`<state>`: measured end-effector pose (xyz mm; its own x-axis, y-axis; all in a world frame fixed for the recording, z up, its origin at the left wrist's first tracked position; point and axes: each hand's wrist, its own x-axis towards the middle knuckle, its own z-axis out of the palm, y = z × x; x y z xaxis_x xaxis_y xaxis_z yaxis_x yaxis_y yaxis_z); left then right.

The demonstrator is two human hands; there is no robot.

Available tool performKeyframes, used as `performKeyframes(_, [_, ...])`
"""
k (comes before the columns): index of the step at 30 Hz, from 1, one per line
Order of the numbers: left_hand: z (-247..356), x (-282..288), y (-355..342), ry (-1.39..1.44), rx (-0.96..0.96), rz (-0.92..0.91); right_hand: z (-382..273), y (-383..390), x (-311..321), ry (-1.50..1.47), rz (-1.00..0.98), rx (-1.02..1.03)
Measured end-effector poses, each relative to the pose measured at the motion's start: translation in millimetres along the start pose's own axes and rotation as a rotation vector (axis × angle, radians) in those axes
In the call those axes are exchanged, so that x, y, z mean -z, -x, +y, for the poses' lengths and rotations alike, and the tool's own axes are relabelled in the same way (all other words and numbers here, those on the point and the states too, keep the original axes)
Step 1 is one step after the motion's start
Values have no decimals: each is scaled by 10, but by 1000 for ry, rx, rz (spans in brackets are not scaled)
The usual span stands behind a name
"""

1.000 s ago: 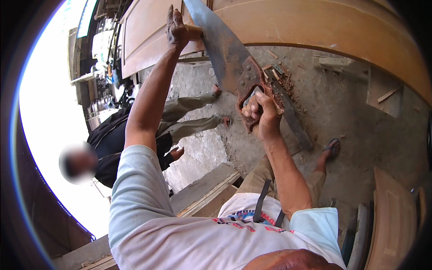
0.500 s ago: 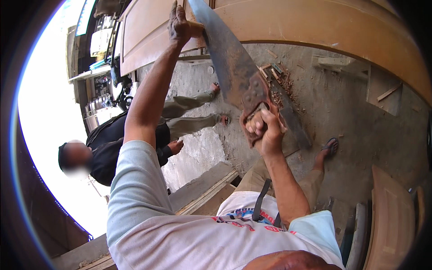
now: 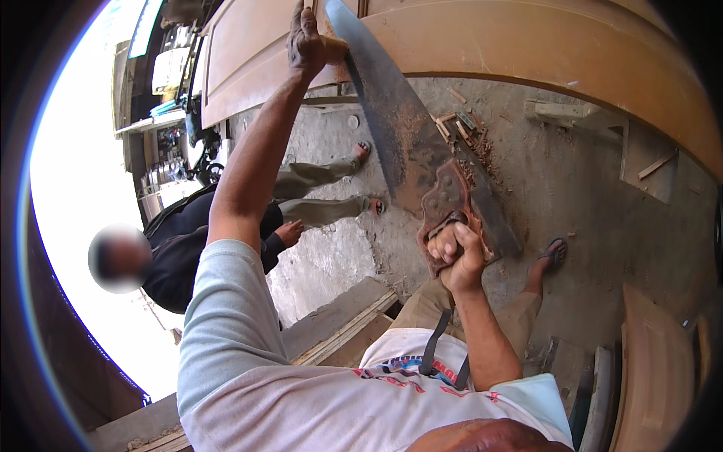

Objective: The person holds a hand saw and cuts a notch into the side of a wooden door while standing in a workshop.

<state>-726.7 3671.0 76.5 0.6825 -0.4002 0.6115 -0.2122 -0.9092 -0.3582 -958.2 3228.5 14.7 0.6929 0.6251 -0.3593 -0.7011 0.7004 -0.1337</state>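
Note:
My right hand (image 3: 457,252) is wrapped round the worn reddish-brown handle of a handsaw (image 3: 395,124). Its wide blade, speckled with sawdust and rust, slants up and away to the left, its far end over a brown panelled wooden door (image 3: 482,38). My left hand (image 3: 305,45) is at the door, holding a short piece of wood (image 3: 336,50) whose end meets the toothed edge of the blade. Its fingers point away from me, and some are hidden behind the hand.
Wood offcuts (image 3: 463,128) and shavings lie on the concrete floor beneath the saw. A person in dark clothing (image 3: 181,252) stands at the left. Boards (image 3: 339,331) lie close to me, a wooden support (image 3: 580,113) is under the door, and panels (image 3: 651,369) lean at the lower right.
My right hand has drawn the saw back toward me and slightly right, so the handle is lower. My left hand has stayed nearly in place with the wood.

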Motion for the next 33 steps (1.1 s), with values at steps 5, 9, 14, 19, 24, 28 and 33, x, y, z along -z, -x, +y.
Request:
performKeyframes(5, [266,11,-164,375,573,-124,-5,-689,-305,-49,14,65])
performKeyframes(9, [368,84,-205,316,596,-158,98,-689,-278,-141,19,45])
performKeyframes(14, [499,185,-260,345,678,-197,-64,154,-121,-59,30,7])
performKeyframes(19, [815,202,-473,463,865,-290,228,-872,-348,-223,-16,121])
performKeyframes(24, [-80,78,232,-262,-52,-282,216,-160,-245,-12,41,-19])
performKeyframes(28, [228,-254,-8,285,597,-357,264,51,-11,-65,-3,22])
performKeyframes(33, [177,-232,79,22,228,-341,310,-990,-314,-121,-75,128])
